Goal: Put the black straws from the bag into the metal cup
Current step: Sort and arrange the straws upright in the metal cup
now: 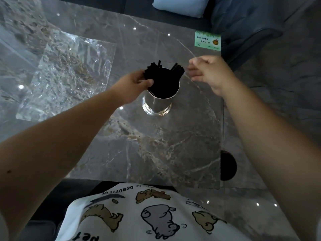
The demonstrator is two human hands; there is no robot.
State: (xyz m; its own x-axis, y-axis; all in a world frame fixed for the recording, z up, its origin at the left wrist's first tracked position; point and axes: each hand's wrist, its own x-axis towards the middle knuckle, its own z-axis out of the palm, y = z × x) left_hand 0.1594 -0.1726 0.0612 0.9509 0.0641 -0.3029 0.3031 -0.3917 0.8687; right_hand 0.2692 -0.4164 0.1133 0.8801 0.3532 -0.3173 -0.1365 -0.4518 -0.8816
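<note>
Holding a bunch of black straws (150, 72) at the metal cup (159, 100), left hand (133, 86) grip is tight w/ curled fingers. Right hand (209, 73) is loose, holding nothing. Pushing sideways could tip the cup; straws may spill on the table (156, 145).

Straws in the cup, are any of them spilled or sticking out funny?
None spilled. The straws are in the cup, but they split into two bunches: the left hand grips one bunch, and a few lean out toward the right hand. The bag lies flat and crinkled on the table.
</note>
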